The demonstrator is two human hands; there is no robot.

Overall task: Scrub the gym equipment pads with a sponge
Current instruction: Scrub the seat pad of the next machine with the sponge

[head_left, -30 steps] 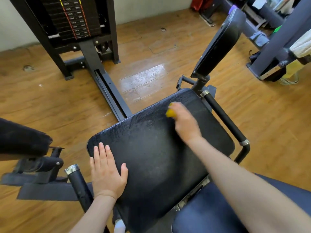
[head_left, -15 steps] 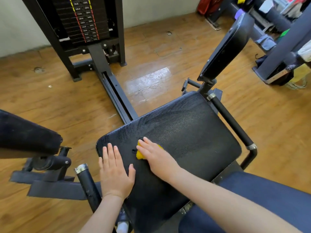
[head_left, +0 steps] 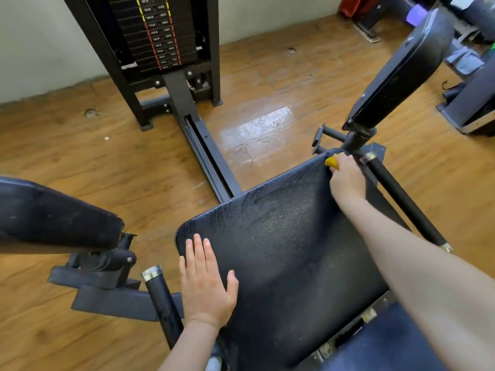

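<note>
While the left hand [head_left: 205,286] lies flat, fingers straight and together, thumb spread, on the near-left corner of the black seat pad [head_left: 281,258], the right hand [head_left: 347,180] is stretched out to the pad's far-right corner. Right grip is curled round a yellow sponge [head_left: 331,162], holding it against the pad's far edge; only a small yellow part shows past the fingers. Left grip holds nothing, palm pressed on the pad surface.

Seat pad is textured black vinyl, with a dull film across its middle. Just beyond the pad's far-right corner a black post rises to a tilted black back pad [head_left: 401,68]. Along the pad's right side runs a black handle bar [head_left: 401,202] with silver end caps, just beside the right hand. At the pad's near-left corner a second black bar [head_left: 163,303] with a silver cap stands beside the left hand. Left of the pad, well apart, is another black padded roller [head_left: 56,218] on a metal bracket. Beyond the pad's far-left side a black rail runs along the wooden floor [head_left: 80,162] to a weight stack [head_left: 158,33] with yellow and red markings. Near-right of the pad a dark blue cushioned surface [head_left: 388,341] shows under the right forearm. Far right of the pad is other gym gear, too cluttered to tell.
</note>
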